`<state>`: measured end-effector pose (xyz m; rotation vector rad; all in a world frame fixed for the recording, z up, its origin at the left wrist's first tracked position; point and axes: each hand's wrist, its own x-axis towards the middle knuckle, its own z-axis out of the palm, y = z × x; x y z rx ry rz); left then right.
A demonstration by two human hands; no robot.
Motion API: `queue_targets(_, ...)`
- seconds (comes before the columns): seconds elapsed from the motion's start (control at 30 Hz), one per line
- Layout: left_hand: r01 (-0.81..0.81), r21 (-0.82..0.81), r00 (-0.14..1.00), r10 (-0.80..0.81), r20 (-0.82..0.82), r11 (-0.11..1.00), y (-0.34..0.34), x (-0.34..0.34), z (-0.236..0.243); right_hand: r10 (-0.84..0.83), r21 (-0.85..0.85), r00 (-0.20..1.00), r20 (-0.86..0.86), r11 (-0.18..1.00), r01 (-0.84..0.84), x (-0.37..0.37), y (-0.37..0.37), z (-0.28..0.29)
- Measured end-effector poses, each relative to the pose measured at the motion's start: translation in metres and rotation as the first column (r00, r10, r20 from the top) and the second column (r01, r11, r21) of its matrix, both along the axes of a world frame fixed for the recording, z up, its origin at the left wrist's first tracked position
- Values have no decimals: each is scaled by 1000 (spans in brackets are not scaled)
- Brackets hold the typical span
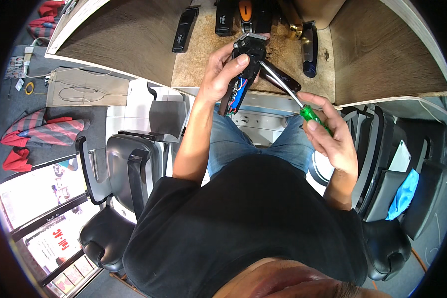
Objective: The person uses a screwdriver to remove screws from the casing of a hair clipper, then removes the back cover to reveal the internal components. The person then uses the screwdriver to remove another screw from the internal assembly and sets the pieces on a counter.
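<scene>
My left hand (217, 82) grips a black hair clipper (253, 49) whose body is opened up, its metal blade end pointing away from me. Inside it a blue battery (239, 93) and thin coloured wires show. In my right hand (338, 141) is a screwdriver (310, 116) with a green handle, held by the fingers and thumb. Its long metal shaft runs up to the left, and the tip meets the clipper's side near the blade end; exact contact is hard to tell. A dark, smooth, elongated piece (283, 78) lies behind the shaft near the shelf's front edge.
On the brown shelf (203, 67) lie more clippers: a black one (185, 31) at left, another (225, 20) beside an orange-and-black one (246, 11), and a dark one (309, 49) at right. Wooden side panels (382, 49) flank it. Black chairs (134, 154) stand on both sides.
</scene>
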<state>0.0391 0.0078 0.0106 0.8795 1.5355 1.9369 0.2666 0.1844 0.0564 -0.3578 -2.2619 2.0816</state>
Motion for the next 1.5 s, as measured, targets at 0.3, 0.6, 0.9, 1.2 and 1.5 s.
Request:
queue_targets(0.3, 34, 39, 999, -35, 28, 999, -1, -1, -1, 55, -774, 971, -232, 594, -219, 3, 2, -10)
queue_targets(0.6, 3, 71, 991, -12, 135, 997, 3, -4, 2, 34, -597, 953, -300, 773, -215, 7, 1, -19)
queue_targets(0.9, 55, 26, 977, -59, 207, 998, 3, -3, 6, 46, -508, 964, -263, 842, -179, 3, -5, -19)
queue_targets(1.2, 59, 53, 977, -68, 201, 997, 3, -7, 3, 76, -424, 985, -157, 895, -136, 4, -6, -23)
queue_targets(1.5, -58, 24, 972, 51, 231, 998, 9, 0, 5, 110, -343, 993, -52, 931, -122, 1, -11, -18)
